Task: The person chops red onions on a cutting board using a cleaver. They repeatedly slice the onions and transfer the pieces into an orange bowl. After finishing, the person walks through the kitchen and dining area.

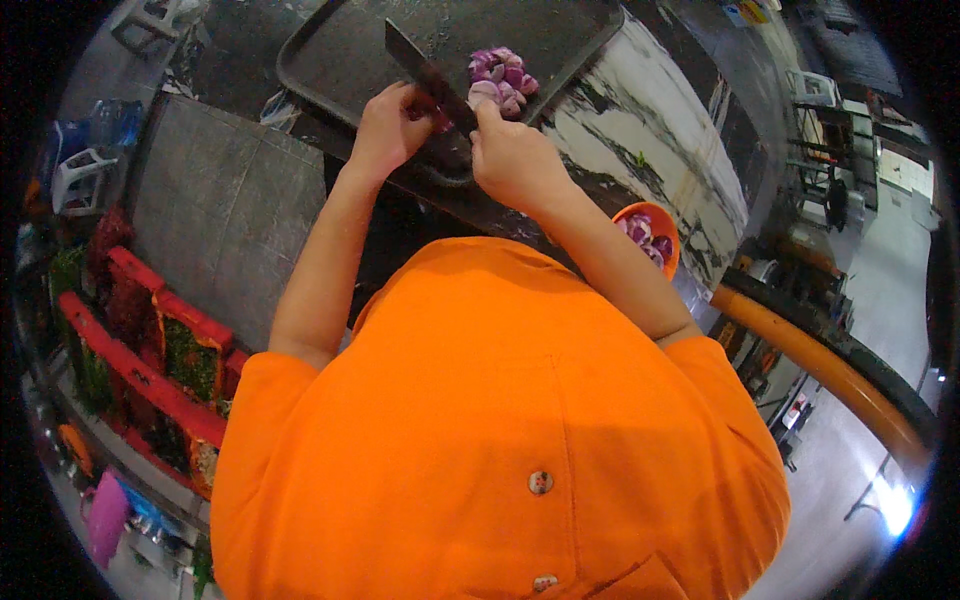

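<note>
My right hand (521, 154) grips the handle end of a broad-bladed kitchen knife (420, 64). Its dark blade slants up and left over a black rimmed tray (345, 56). Just left of the blade, the curled fingers of my left hand (390, 127) hold a small purple-pink shallot piece (444, 122), mostly hidden by fingers and knife. Beyond my right hand, a pile of peeled purple shallots (504, 71) lies on the tray. Beside my right forearm stands an orange bowl (674, 225) with more shallots (641, 229) in it, partly covered by the arm.
White-and-black marbled countertop (630, 120) extends to the right of the tray, with a small green scrap (641, 159) on it. Red crates (142, 375) holding greens stand at lower left. An orange-brown rail (817, 360) curves along the right. White plastic stools (82, 180) stand farther off.
</note>
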A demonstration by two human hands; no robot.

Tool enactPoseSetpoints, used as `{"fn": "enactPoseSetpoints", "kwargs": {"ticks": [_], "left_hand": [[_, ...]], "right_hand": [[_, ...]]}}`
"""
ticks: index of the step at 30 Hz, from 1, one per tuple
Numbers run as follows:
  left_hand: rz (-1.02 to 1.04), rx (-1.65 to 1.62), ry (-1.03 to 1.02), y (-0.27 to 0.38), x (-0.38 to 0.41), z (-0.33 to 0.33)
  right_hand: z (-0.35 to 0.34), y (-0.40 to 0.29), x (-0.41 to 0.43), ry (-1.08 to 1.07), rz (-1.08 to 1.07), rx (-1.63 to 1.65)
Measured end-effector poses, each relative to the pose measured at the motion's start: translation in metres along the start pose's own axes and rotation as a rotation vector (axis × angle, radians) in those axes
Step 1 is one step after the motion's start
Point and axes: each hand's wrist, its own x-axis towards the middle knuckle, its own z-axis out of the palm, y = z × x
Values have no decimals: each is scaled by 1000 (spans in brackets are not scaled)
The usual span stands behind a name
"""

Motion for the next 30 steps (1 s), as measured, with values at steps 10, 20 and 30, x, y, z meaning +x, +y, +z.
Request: {"fn": "enactPoseSetpoints", "kwargs": {"ticks": [10, 20, 30], "left_hand": [[-95, 108, -13, -8, 2, 0], [470, 354, -253, -10, 32, -7], [141, 82, 36, -22, 13, 7]], "right_hand": [[12, 2, 26, -30, 11, 3], [-39, 13, 12, 154, 52, 174], [-15, -7, 4, -15, 84, 32]]}}
